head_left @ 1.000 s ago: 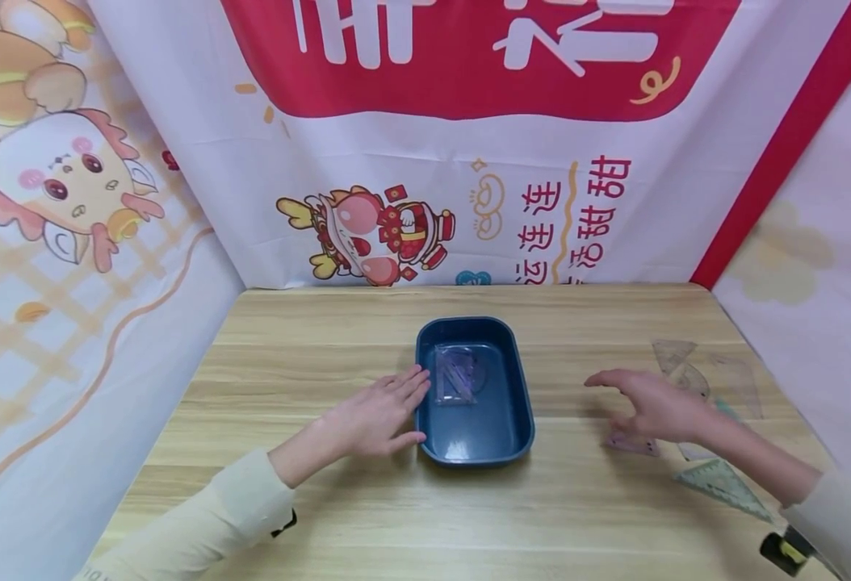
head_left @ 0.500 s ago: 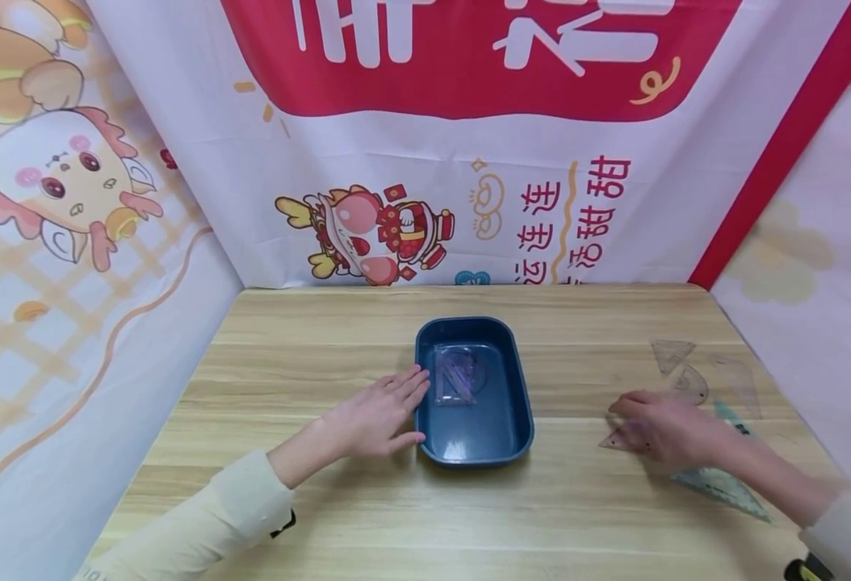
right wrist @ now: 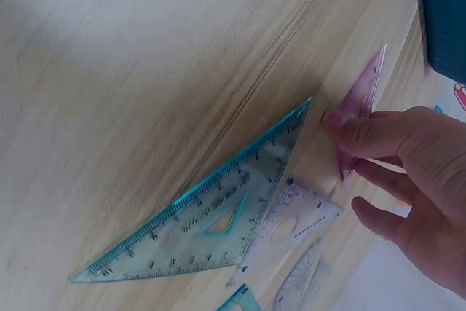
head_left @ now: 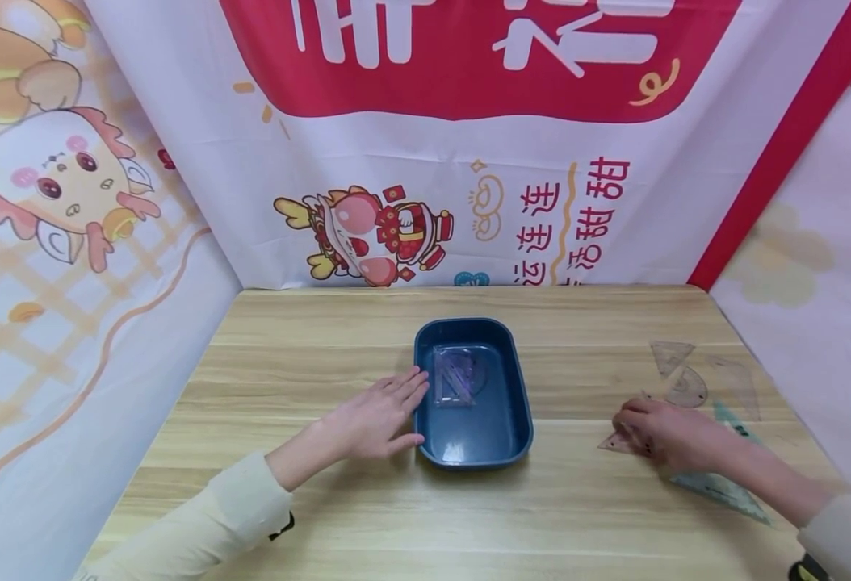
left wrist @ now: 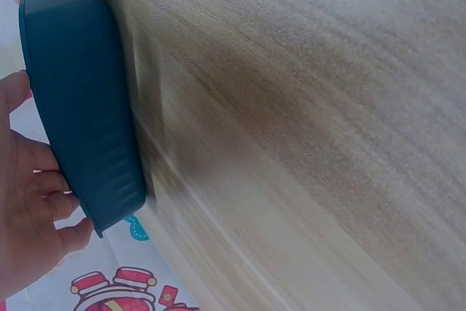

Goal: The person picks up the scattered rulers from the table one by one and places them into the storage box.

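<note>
My left hand (head_left: 378,415) rests against the left rim of a dark blue rectangular tray (head_left: 472,440), with its fingers fairly straight. In the left wrist view, fingertips and thumb touch the tray's edge. Inside the tray lies a clear packet (head_left: 456,378) with purplish drawing pieces. To the right, my right hand (head_left: 676,436) pinches a pink transparent set square (right wrist: 362,96) between thumb and fingers, low over the table. Part of the set square is behind the fingers. Beside that hand lies a larger clear set square with a teal edge (right wrist: 218,216).
Other clear pieces lie at the table's right: a protractor (head_left: 687,389), a small set square (head_left: 671,355) and a pale triangle (head_left: 739,383). A teal-edged piece (head_left: 734,418) is partly behind my right forearm. Printed cloth (head_left: 411,145) stands behind the wooden table (head_left: 309,339).
My right hand has come down and slightly right from above the table, and its fingers have closed on the pink set square. My left hand and the tray have stayed in place.
</note>
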The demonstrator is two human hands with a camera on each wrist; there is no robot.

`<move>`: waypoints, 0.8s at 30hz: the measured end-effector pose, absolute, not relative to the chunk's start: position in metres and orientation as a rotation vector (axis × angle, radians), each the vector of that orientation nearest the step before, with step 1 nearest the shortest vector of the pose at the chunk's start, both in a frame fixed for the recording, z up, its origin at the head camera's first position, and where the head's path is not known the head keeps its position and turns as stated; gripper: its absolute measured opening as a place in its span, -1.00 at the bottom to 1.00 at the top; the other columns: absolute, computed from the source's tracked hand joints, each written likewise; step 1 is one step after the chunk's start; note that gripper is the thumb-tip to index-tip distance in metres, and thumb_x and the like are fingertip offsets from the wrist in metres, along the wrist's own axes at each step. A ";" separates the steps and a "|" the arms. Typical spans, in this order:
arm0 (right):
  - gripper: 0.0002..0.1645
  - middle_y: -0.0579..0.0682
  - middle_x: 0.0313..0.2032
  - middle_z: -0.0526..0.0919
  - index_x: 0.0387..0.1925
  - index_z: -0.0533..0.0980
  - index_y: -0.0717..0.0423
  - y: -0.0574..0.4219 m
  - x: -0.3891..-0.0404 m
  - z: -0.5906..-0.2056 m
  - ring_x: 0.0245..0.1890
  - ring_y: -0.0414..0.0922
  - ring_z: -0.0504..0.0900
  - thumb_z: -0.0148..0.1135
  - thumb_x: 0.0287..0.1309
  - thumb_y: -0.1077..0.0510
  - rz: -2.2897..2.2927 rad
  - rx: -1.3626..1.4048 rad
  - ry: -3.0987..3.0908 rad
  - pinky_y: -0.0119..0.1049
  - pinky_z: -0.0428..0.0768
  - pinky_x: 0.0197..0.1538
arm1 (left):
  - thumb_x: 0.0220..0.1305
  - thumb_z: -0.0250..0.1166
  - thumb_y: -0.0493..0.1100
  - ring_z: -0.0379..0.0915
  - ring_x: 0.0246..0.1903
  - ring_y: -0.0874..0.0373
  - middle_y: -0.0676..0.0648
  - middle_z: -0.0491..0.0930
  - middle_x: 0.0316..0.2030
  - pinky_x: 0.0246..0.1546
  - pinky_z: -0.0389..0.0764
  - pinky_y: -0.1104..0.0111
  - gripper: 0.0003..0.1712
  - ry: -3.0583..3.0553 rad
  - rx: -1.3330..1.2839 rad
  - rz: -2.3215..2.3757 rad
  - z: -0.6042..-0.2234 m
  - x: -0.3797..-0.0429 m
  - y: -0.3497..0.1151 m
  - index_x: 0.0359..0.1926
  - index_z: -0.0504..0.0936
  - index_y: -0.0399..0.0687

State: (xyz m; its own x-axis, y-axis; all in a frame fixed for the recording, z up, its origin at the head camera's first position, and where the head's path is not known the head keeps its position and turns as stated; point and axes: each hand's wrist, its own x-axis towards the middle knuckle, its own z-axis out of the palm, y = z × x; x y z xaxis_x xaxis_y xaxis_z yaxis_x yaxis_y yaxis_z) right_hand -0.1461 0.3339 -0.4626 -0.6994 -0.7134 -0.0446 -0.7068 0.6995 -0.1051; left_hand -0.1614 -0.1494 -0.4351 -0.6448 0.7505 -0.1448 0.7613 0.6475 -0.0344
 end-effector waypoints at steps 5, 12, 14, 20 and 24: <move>-0.30 -0.08 -0.11 0.58 -0.02 0.58 0.06 0.334 -0.148 -0.462 -0.18 -0.12 0.62 0.61 -0.34 0.36 -0.062 -1.253 2.801 -0.19 0.69 -0.23 | 0.45 -0.06 0.37 -0.08 0.56 -0.12 -0.23 0.09 0.54 0.47 0.23 0.00 -0.06 2.744 1.272 -0.145 -0.434 -0.162 -0.150 0.51 0.16 -0.26; -0.45 -0.15 -0.14 0.56 -0.06 0.57 0.01 0.336 -0.153 -0.465 -0.13 -0.15 0.61 0.53 -0.19 0.29 -0.007 -1.383 2.806 -0.01 0.68 0.02 | 0.45 -0.06 0.38 -0.09 0.56 -0.11 -0.21 0.07 0.55 0.48 0.22 0.01 -0.06 2.742 1.263 -0.133 -0.434 -0.162 -0.151 0.51 0.16 -0.25; -0.51 -0.19 -0.16 0.54 -0.06 0.56 -0.04 0.336 -0.154 -0.465 -0.15 -0.20 0.57 0.46 -0.10 0.28 -0.005 -1.342 2.789 -0.08 0.69 -0.05 | 0.44 -0.06 0.38 -0.09 0.56 -0.11 -0.21 0.08 0.54 0.48 0.22 0.01 -0.06 2.745 1.266 -0.134 -0.434 -0.162 -0.151 0.51 0.16 -0.25; -0.52 -0.26 -0.17 0.47 -0.07 0.52 -0.17 0.334 -0.155 -0.464 -0.16 -0.26 0.49 0.35 -0.07 0.28 0.017 -1.251 2.770 -0.17 0.62 -0.21 | 0.45 -0.05 0.36 -0.07 0.56 -0.11 -0.23 0.10 0.54 0.48 0.23 0.02 -0.07 2.747 1.280 -0.144 -0.433 -0.161 -0.151 0.50 0.17 -0.26; -0.64 -0.30 -0.25 0.42 -0.11 0.51 -0.18 0.331 -0.156 -0.465 -0.26 -0.35 0.38 0.32 0.07 0.26 -0.042 -1.326 2.828 -0.33 0.53 -0.31 | 0.44 -0.05 0.37 -0.07 0.56 -0.11 -0.23 0.11 0.53 0.47 0.25 0.01 -0.07 2.746 1.277 -0.142 -0.433 -0.161 -0.150 0.50 0.17 -0.26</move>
